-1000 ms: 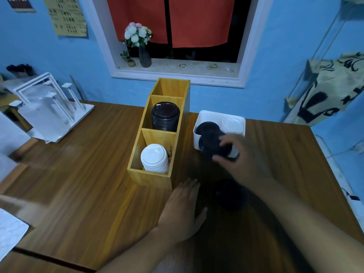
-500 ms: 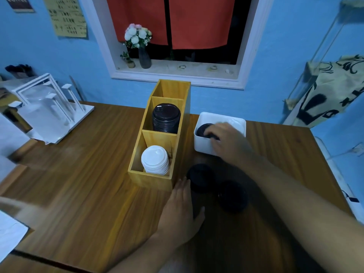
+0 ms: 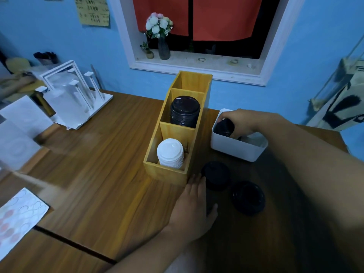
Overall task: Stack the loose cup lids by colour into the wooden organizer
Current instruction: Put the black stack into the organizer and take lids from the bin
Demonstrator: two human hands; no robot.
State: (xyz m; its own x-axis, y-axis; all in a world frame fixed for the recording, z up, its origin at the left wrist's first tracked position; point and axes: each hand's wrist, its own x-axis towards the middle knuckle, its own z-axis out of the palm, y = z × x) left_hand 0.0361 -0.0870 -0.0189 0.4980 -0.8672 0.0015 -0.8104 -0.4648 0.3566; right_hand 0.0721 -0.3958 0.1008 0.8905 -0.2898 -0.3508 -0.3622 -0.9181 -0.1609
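Grained wooden table (image 3: 98,174) before a smooth blue wall. Left: white slatted rack (image 3: 76,99). Centre: rectangular wooden organizer (image 3: 167,174), with a ribbed stack of white lids (image 3: 170,152) in its near compartment and a glossy stack of black lids (image 3: 185,111) in the middle one. Left hand (image 3: 194,209) lies flat on the table, fingers straight and together, beside a round loose black lid (image 3: 216,175); a second loose lid (image 3: 248,198) lies further right. Right hand (image 3: 244,123) curls its fingers round a held black lid (image 3: 224,128) inside the white plastic bin (image 3: 236,148).
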